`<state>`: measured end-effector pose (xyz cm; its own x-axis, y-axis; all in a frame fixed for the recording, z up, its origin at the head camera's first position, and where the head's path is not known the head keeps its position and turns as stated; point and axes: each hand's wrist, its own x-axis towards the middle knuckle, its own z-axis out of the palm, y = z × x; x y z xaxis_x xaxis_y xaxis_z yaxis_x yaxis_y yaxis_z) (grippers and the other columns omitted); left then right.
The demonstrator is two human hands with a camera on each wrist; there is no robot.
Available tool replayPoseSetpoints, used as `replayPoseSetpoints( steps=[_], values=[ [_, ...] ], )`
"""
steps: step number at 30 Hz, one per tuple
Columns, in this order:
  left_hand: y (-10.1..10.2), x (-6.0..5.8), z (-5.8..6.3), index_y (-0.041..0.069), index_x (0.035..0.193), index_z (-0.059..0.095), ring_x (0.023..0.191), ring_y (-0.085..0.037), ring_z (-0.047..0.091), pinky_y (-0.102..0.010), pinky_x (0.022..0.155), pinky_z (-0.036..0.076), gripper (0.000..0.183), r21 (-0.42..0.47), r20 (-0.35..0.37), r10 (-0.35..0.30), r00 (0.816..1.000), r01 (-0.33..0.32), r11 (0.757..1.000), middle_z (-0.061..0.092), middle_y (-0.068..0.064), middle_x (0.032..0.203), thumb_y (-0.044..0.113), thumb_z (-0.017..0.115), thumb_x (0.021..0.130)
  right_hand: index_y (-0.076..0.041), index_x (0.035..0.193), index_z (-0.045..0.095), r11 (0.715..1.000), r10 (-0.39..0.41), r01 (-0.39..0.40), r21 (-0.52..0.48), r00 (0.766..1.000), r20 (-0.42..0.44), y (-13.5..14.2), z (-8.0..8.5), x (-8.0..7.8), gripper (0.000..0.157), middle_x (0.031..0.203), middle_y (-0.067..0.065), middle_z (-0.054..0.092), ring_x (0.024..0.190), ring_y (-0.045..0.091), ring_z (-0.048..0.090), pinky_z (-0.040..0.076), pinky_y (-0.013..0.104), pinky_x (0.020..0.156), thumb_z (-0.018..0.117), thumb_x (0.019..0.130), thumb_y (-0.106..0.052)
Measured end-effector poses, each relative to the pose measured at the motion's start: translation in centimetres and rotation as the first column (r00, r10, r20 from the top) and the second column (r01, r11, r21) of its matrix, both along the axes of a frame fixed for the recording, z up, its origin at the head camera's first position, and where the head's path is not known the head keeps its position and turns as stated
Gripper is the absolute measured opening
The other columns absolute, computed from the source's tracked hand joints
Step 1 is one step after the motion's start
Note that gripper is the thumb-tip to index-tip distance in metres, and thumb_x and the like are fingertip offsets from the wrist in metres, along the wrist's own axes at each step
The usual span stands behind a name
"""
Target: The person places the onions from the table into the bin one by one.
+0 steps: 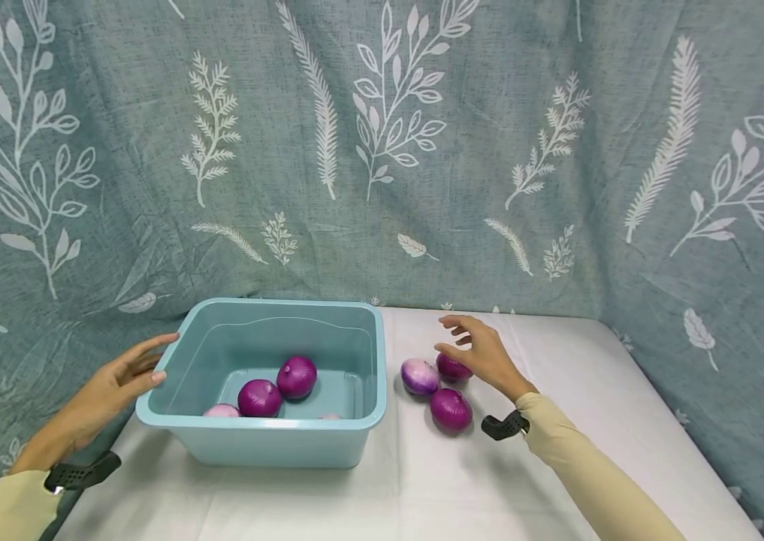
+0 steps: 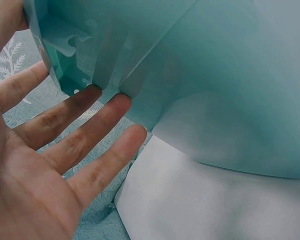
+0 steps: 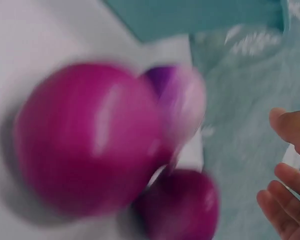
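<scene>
A light-blue plastic bin stands on the white-covered table, with several red onions inside. My left hand is at its left side; in the left wrist view, fairly straight fingers lie against or very near the outer wall. To the right of the bin, three onions sit close together: a pale purple-and-white onion, a dark red onion and another dark red onion partly behind my right hand. My right hand hovers over this group, thumb and fingers apart, holding nothing.
A white cloth covers the table. Grey-green curtain fabric with white leaf prints rises behind it and along both sides. The bin's near wall partly hides some paler onions in it.
</scene>
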<state>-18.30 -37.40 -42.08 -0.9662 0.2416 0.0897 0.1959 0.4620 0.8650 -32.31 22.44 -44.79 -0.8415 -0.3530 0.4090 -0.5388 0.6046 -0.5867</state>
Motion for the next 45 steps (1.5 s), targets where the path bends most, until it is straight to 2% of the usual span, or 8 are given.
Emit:
replayPoseSetpoints(
  steps=[6, 16, 19, 22, 26, 31, 39, 45],
  values=[
    [0.0, 0.0, -0.1, 0.025, 0.166, 0.023, 0.128, 0.004, 0.038, -0.024, 0.095, 0.049, 0.062, 0.015, 0.009, -0.003, 1.000, 0.003, 1.000, 0.024, -0.024, 0.164, 0.023, 0.051, 0.111, -0.011, 0.134, 0.065, 0.996, -0.077, 0.074, 0.050, 0.995, 0.060, 2.8, -2.4, -1.0, 0.056, 0.124, 0.012, 0.067, 0.106, 0.032, 0.065, 0.058, 0.047, 0.088, 0.087, 0.087, -0.030],
    [0.0, 0.0, 0.0, 0.029, 0.166, 0.022, 0.139, -0.022, 0.039, -0.065, 0.102, 0.044, 0.062, -0.001, 0.014, 0.001, 1.000, -0.001, 1.000, 0.023, -0.024, 0.165, 0.024, 0.050, 0.111, -0.006, 0.142, 0.058, 0.989, -0.106, 0.080, 0.126, 0.970, 0.217, 4.2, -4.6, -1.0, 0.074, 0.135, 0.020, 0.062, 0.110, 0.037, 0.063, 0.055, 0.051, 0.090, 0.085, 0.085, -0.045],
    [0.0, 0.1, 0.0, 0.029, 0.166, 0.022, 0.138, -0.018, 0.039, -0.068, 0.102, 0.042, 0.062, 0.010, 0.017, -0.003, 1.000, 0.003, 1.000, 0.022, -0.024, 0.165, 0.023, 0.050, 0.111, -0.006, 0.144, 0.057, 0.988, -0.115, 0.085, 0.130, 0.961, 0.251, 4.3, -5.1, -1.0, 0.076, 0.131, 0.018, 0.064, 0.109, 0.033, 0.064, 0.055, 0.049, 0.089, 0.084, 0.086, -0.046],
    [0.1, 0.1, 0.0, 0.027, 0.166, 0.022, 0.135, -0.009, 0.040, -0.067, 0.102, 0.044, 0.062, 0.021, 0.016, -0.010, 1.000, 0.010, 1.000, 0.023, -0.026, 0.164, 0.021, 0.051, 0.111, -0.004, 0.144, 0.056, 0.989, -0.113, 0.081, 0.123, 0.954, 0.278, 4.3, -5.3, -0.9, 0.077, 0.127, 0.017, 0.066, 0.109, 0.033, 0.065, 0.056, 0.049, 0.089, 0.082, 0.087, -0.048],
    [0.0, 0.0, -0.2, 0.026, 0.166, 0.022, 0.128, 0.004, 0.040, -0.052, 0.100, 0.051, 0.062, 0.022, 0.017, -0.007, 1.000, 0.007, 1.000, 0.025, -0.027, 0.163, 0.022, 0.051, 0.111, -0.005, 0.143, 0.058, 0.990, -0.121, 0.090, 0.113, 0.940, 0.318, 4.3, -5.5, -0.8, 0.076, 0.123, 0.014, 0.069, 0.109, 0.031, 0.067, 0.056, 0.046, 0.089, 0.081, 0.087, -0.050],
    [-0.2, -0.2, -0.3, 0.026, 0.166, 0.023, 0.130, 0.003, 0.038, -0.032, 0.097, 0.050, 0.062, 0.015, 0.013, -0.006, 1.000, 0.006, 1.000, 0.024, -0.023, 0.165, 0.022, 0.050, 0.111, -0.011, 0.140, 0.061, 0.989, -0.140, 0.113, 0.096, 0.925, 0.354, 4.4, -5.7, -0.7, 0.072, 0.122, 0.013, 0.071, 0.107, 0.028, 0.069, 0.056, 0.043, 0.089, 0.081, 0.086, -0.053],
    [-0.2, -0.1, -0.2, 0.028, 0.166, 0.022, 0.134, -0.006, 0.038, -0.049, 0.102, 0.048, 0.061, -0.007, 0.012, -0.003, 1.000, 0.003, 1.000, 0.022, -0.017, 0.167, 0.023, 0.050, 0.111, -0.014, 0.139, 0.062, 0.989, -0.147, 0.131, 0.067, 0.915, 0.376, 4.7, -5.9, -0.5, 0.070, 0.123, 0.011, 0.071, 0.107, 0.026, 0.070, 0.056, 0.043, 0.091, 0.081, 0.085, -0.055],
    [-0.1, -0.2, -0.2, 0.026, 0.166, 0.023, 0.129, 0.003, 0.039, -0.035, 0.098, 0.050, 0.062, 0.014, 0.010, -0.009, 1.000, 0.009, 1.000, 0.023, -0.024, 0.165, 0.022, 0.051, 0.111, -0.013, 0.138, 0.063, 0.992, -0.127, 0.117, 0.049, 0.923, 0.363, 4.8, -5.8, -0.4, 0.069, 0.121, 0.011, 0.072, 0.107, 0.026, 0.069, 0.057, 0.042, 0.089, 0.083, 0.085, -0.052]
  ],
)
